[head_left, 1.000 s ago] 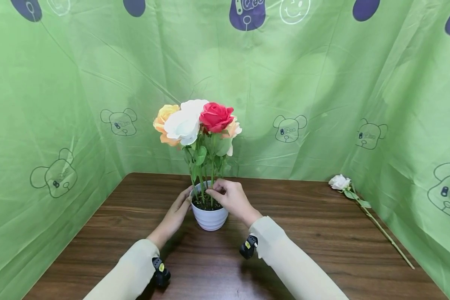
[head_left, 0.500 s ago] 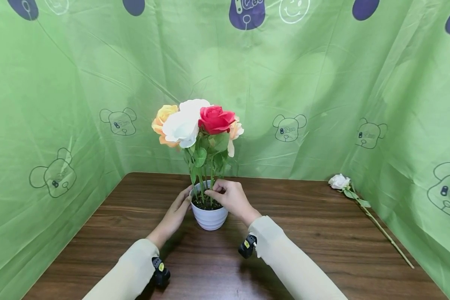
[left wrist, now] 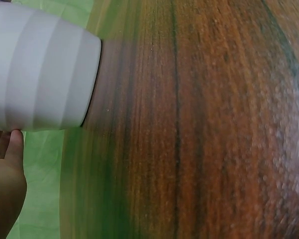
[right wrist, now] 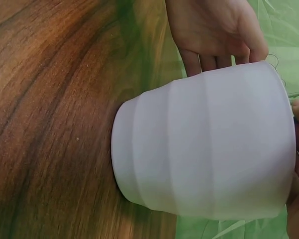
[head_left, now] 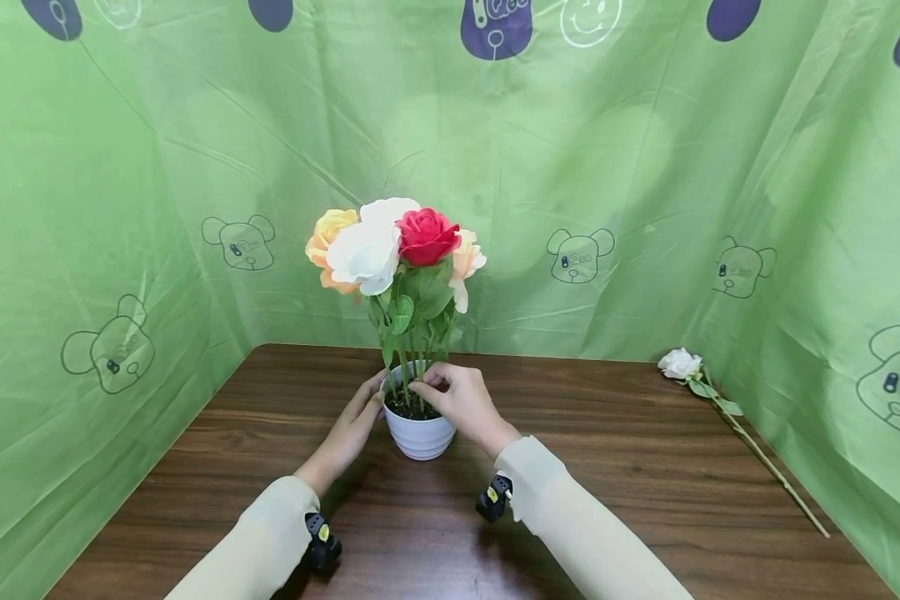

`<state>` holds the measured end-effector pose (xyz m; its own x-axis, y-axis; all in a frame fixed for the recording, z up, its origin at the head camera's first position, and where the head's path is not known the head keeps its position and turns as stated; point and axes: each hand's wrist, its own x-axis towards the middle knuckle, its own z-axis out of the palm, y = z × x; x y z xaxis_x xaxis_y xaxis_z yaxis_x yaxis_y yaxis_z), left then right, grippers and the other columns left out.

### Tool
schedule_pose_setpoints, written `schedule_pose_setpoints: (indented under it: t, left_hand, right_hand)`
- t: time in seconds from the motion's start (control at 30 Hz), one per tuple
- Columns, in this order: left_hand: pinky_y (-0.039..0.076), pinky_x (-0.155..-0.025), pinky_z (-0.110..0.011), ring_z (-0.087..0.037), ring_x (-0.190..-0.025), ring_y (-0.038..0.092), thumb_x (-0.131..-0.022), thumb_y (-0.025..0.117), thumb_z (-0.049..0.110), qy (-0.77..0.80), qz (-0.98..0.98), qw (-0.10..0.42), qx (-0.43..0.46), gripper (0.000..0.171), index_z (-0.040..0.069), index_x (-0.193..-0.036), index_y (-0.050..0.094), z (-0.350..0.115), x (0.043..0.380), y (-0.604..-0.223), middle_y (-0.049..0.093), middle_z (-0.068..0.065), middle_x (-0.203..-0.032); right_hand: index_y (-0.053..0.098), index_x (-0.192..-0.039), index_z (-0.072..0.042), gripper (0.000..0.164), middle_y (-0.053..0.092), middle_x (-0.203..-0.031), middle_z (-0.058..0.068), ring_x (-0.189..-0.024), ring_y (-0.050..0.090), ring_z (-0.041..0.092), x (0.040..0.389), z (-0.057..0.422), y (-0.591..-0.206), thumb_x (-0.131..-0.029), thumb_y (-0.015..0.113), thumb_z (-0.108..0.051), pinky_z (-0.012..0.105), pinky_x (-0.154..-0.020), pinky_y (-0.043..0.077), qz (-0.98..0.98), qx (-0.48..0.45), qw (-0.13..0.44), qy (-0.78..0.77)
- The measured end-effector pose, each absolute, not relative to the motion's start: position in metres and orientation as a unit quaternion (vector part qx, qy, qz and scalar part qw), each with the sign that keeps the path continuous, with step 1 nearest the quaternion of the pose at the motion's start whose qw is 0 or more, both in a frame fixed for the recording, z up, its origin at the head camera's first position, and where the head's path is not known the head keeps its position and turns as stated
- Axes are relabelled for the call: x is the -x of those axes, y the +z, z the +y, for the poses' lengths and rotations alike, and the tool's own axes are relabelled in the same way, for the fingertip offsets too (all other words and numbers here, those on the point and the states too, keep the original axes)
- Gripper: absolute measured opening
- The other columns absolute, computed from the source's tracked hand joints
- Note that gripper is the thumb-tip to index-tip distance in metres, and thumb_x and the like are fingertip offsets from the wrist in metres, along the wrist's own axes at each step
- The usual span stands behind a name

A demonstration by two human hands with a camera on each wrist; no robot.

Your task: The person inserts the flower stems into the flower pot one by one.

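A white ribbed flower pot with dark soil stands upright on the table. Several artificial roses rise from it: a red rose, white roses, a yellow-orange rose and a peach rose. My right hand is over the pot's right rim, thumb and fingers pinching the red rose's stem low down near the soil. Against the pot's left side rests my left hand; in the right wrist view its fingers lie fairly straight along the wall, thumb near the rim.
A single white rose with a long stem lies on the right side of the brown wooden table. Green printed cloth hangs close behind the table and along both sides.
The red rose's head swung slightly right, then back left and turned, showing more of its leaves. The right hand stays at the stem, and the left hand and pot hold still.
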<state>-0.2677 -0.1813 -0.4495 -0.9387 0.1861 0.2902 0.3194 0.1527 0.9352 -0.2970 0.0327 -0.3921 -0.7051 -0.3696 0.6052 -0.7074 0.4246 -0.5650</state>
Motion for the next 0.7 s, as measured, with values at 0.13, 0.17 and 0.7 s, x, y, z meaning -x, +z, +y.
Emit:
schedule_pose_setpoints:
  t: [0.13,0.17,0.7]
  left_hand:
    - [0.034,-0.113,-0.046,-0.028,-0.143,0.033,-0.112,0.034,0.027,-0.627,-0.761,0.052,0.16,0.051,0.01,-0.158,0.026,-0.182,0.267,-0.449,0.032,-0.015,-0.159]
    - [0.034,-0.113,-0.046,-0.028,-0.143,0.033,-0.112,0.034,0.027,-0.627,-0.761,0.053,0.16,0.051,0.009,-0.158,0.027,-0.182,0.267,-0.449,0.032,-0.015,-0.159]
    - [0.034,-0.114,-0.047,-0.029,-0.143,0.032,-0.111,0.035,0.03,-0.624,-0.764,0.047,0.157,0.052,0.011,-0.159,0.026,-0.181,0.268,-0.449,0.03,-0.016,-0.16]
  right_hand:
    - [0.072,-0.082,-0.019,0.013,0.067,-0.075,-0.013,-0.067,0.06,0.002,0.296,0.034,-0.39,-0.089,0.079,-0.027,0.022,-0.059,0.053,-0.829,-0.314,0.18,0.426]
    - [0.072,-0.082,-0.019,0.013,0.067,-0.076,-0.013,-0.068,0.061,0.002,0.296,0.035,-0.39,-0.089,0.079,-0.028,0.022,-0.059,0.053,-0.83,-0.312,0.177,0.427]
    - [0.075,-0.093,-0.019,0.016,0.072,-0.086,-0.011,-0.077,0.066,0.003,0.291,0.048,-0.382,-0.086,0.081,-0.033,0.025,-0.068,0.057,-0.83,-0.296,0.147,0.45]
